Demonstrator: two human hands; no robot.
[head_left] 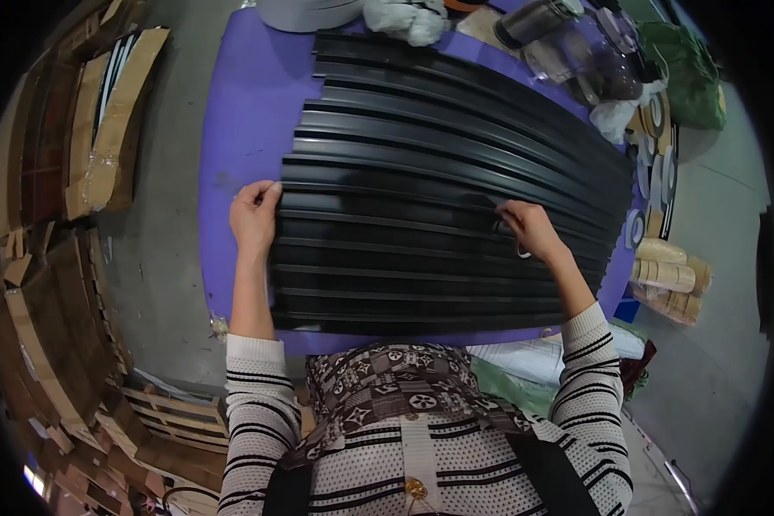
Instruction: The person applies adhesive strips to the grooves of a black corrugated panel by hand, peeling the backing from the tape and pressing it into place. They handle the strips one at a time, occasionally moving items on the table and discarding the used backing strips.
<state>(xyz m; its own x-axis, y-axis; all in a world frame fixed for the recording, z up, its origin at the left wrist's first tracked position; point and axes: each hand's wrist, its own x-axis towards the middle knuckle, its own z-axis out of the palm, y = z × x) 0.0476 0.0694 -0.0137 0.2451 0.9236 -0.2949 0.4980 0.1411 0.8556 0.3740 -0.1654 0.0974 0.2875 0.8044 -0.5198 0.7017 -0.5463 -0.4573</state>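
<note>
Several long black ribbed strips lie side by side across a purple table, stepped like slats. My left hand grips the left end of one strip about halfway down the stack. My right hand pinches something small at the top of a strip near the right side; a pale ring-like piece shows under its fingers. What exactly it pinches is too small to tell.
A white round container, a crumpled cloth and clear jars sit at the table's far edge. Cardboard stacks line the floor on the left. Tape rolls and a green bag stand at right.
</note>
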